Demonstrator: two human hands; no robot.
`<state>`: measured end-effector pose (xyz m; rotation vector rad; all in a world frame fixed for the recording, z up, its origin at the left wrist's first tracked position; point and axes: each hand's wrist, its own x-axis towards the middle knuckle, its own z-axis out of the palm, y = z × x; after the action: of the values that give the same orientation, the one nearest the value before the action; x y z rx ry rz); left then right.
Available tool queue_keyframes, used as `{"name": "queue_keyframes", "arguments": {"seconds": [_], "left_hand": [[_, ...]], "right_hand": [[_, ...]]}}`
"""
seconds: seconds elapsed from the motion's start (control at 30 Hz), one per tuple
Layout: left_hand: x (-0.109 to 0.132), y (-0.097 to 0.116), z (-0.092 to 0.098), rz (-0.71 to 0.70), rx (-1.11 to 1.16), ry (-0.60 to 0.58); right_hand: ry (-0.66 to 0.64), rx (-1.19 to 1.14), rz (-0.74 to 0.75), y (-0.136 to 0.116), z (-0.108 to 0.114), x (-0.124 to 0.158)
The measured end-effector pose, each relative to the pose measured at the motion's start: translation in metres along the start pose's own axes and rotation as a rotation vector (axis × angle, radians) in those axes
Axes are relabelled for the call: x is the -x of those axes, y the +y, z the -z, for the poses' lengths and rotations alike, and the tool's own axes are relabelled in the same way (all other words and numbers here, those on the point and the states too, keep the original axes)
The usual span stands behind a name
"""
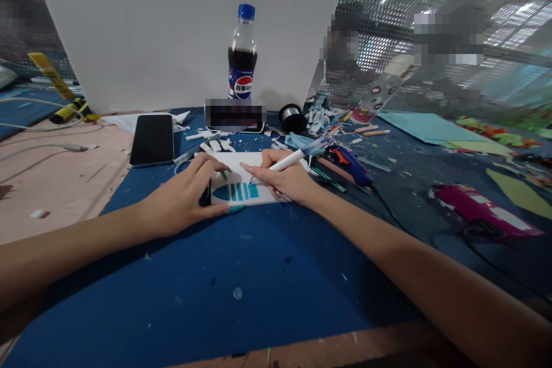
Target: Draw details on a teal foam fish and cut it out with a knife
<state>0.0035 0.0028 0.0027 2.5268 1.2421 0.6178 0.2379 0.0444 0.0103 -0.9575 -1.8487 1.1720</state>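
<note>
A small white board [239,161] lies on the blue mat, bearing a blue drawing [235,192] of a pointed shape followed by several upright bars. My left hand [196,187] holds the board by its left end, thumb along the near edge and bent fingers on top. Pinched in my right hand [287,178] is a white marker pen [288,159] with a bluish rear end. Its tip meets the board just above the rightmost blue bar. My right hand rests on the board's right part and hides it.
Behind stand a cola bottle [242,63] and a phone [235,121]; another phone [152,140] lies left. A wire spool [292,118], white scraps [321,115] and a blue glue gun [351,165] sit right. Farther right is a magenta corded device [487,211].
</note>
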Motion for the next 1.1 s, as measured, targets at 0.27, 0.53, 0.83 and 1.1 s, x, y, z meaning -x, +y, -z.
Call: {"name": "queue_keyframes", "arguments": {"seconds": [0.27, 0.53, 0.83, 1.1], "left_hand": [[-0.0004, -0.0010, 0.0001, 0.001, 0.009, -0.017], [-0.0008, 0.0001, 0.0013, 0.023, 0.025, -0.035], [0.0003, -0.0013, 0.0003, -0.004, 0.007, -0.018], [-0.0004, -0.0009, 0.0002, 0.008, 0.012, -0.015]], "right_hand": [[-0.055, 0.009, 0.056, 0.0005, -0.0001, -0.0005], [-0.056, 0.001, 0.022, -0.0003, -0.0006, 0.0004], [-0.050, 0.025, -0.039, -0.0017, -0.0010, -0.0003], [-0.002, 0.027, -0.008, 0.0004, -0.0011, -0.0009]]}}
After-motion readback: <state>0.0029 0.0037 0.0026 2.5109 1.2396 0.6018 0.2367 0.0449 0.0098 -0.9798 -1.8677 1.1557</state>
